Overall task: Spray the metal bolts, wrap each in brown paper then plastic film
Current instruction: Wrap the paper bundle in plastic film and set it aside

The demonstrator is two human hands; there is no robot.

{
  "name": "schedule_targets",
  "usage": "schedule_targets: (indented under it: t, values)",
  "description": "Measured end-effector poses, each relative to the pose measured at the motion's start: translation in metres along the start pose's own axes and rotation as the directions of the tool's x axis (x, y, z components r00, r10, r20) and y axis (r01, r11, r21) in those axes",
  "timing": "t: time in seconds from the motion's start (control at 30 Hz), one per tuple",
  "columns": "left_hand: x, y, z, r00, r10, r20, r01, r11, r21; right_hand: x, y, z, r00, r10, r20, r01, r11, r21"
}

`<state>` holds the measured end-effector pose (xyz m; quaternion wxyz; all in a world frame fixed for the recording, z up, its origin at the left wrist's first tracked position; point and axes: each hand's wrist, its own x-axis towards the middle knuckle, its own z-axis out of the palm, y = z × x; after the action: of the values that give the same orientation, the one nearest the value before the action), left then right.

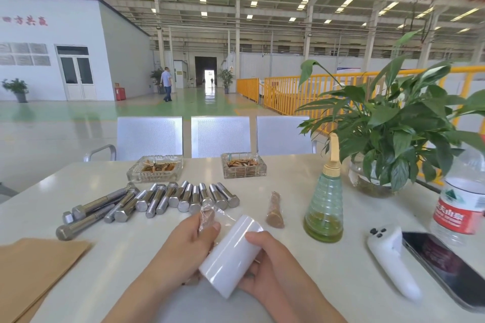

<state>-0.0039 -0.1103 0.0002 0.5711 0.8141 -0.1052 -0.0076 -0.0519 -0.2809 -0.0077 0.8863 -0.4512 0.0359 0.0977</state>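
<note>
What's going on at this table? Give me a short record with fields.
Left hand: grips a paper-wrapped bolt
Right hand: holds the plastic film roll
Film: stretched from roll to bolt
Finished: one wrapped bolt lying beside the spray bottle
Waiting: bare bolts in a row
Brown paper: near left

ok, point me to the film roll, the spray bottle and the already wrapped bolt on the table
film roll (232,257), head view, middle of its white side
spray bottle (324,207), head view, ribbed green body
wrapped bolt (275,211), head view, middle of its brown paper wrap
</note>
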Motion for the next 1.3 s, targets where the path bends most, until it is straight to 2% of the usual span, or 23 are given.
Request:
schedule_targets:
  t: [0.03, 0.07, 0.13, 0.17, 0.23, 0.33, 0.43, 0.5, 0.6, 0.7, 0.8, 0.87, 0.9, 0.97, 1.0, 1.03, 1.07, 1.17, 1.3]
  values:
    - [-0.001, -0.003, -0.002, 0.999, -0.026, 0.022, 0.027, 0.999, -0.035, -0.001, -0.001, 0.002, 1.000, 0.008, -0.001, -0.008, 1.000, 0.009]
    - [-0.004, -0.006, -0.005, 0.994, -0.077, 0.077, 0.088, 0.986, -0.141, -0.001, -0.001, 0.003, 1.000, 0.013, 0.008, -0.013, 0.999, 0.034]
    - [-0.002, -0.002, -0.007, 0.972, -0.162, 0.172, 0.221, 0.881, -0.418, -0.003, -0.004, 0.003, 1.000, -0.011, 0.023, 0.009, 0.996, 0.089]
    - [0.001, 0.003, -0.010, 0.963, -0.170, 0.211, 0.252, 0.847, -0.469, -0.004, -0.007, 0.003, 0.999, -0.031, 0.033, 0.026, 0.992, 0.125]
    - [0.001, 0.008, -0.021, 0.964, -0.101, 0.246, 0.194, 0.900, -0.390, -0.008, -0.011, 0.000, 0.995, -0.054, 0.085, 0.036, 0.980, 0.195]
    - [-0.004, 0.005, -0.026, 0.967, -0.029, 0.255, 0.088, 0.970, -0.225, -0.009, -0.009, -0.006, 0.989, -0.034, 0.144, 0.007, 0.982, 0.188]
    - [-0.002, 0.003, -0.022, 0.982, -0.047, 0.182, 0.097, 0.957, -0.274, -0.008, -0.005, -0.005, 0.990, 0.007, 0.142, -0.025, 0.991, 0.131]
    - [-0.002, 0.000, -0.017, 0.979, -0.030, 0.201, 0.087, 0.956, -0.280, -0.006, -0.003, -0.005, 0.990, 0.003, 0.139, -0.019, 0.993, 0.116]
    - [-0.001, -0.005, -0.009, 0.988, 0.041, 0.149, -0.006, 0.974, -0.226, -0.003, -0.006, -0.008, 0.990, -0.011, 0.144, -0.004, 0.994, 0.106]
    - [0.001, -0.006, -0.005, 0.985, 0.170, 0.043, -0.170, 0.985, 0.005, -0.004, -0.007, -0.006, 0.980, 0.010, 0.200, -0.032, 0.994, 0.107]
    - [0.005, -0.012, -0.005, 0.943, 0.332, -0.034, -0.310, 0.908, 0.281, -0.006, -0.006, -0.007, 0.965, 0.021, 0.262, -0.047, 0.994, 0.095]
    - [0.005, -0.011, -0.006, 0.924, 0.379, -0.041, -0.340, 0.869, 0.361, -0.006, -0.005, -0.005, 0.966, 0.030, 0.255, -0.046, 0.997, 0.055]
    - [0.006, -0.009, -0.004, 0.937, 0.348, -0.036, -0.322, 0.897, 0.303, -0.005, -0.006, -0.004, 0.969, 0.026, 0.247, -0.042, 0.997, 0.060]
    - [0.009, -0.003, -0.001, 0.992, 0.125, -0.013, -0.125, 0.992, 0.022, -0.004, -0.007, -0.002, 0.977, 0.008, 0.215, -0.029, 0.995, 0.094]
    - [0.008, 0.000, -0.003, 0.999, -0.005, 0.051, 0.012, 0.992, -0.126, -0.004, -0.008, -0.002, 0.982, -0.001, 0.188, -0.020, 0.993, 0.113]
    - [0.007, 0.001, -0.007, 0.989, -0.069, 0.130, 0.100, 0.964, -0.248, -0.005, -0.010, -0.003, 0.984, -0.012, 0.180, -0.012, 0.991, 0.134]
    - [0.006, 0.001, -0.011, 0.978, -0.049, 0.203, 0.108, 0.950, -0.294, -0.007, -0.012, -0.004, 0.981, -0.027, 0.190, -0.003, 0.987, 0.159]
    - [0.000, 0.002, -0.023, 0.950, 0.084, 0.302, 0.005, 0.959, -0.284, -0.012, -0.014, -0.009, 0.977, -0.029, 0.211, -0.003, 0.989, 0.149]
    - [-0.001, 0.003, -0.018, 0.971, 0.056, 0.232, -0.012, 0.983, -0.184, -0.012, -0.011, -0.011, 0.981, -0.002, 0.194, -0.017, 0.995, 0.093]
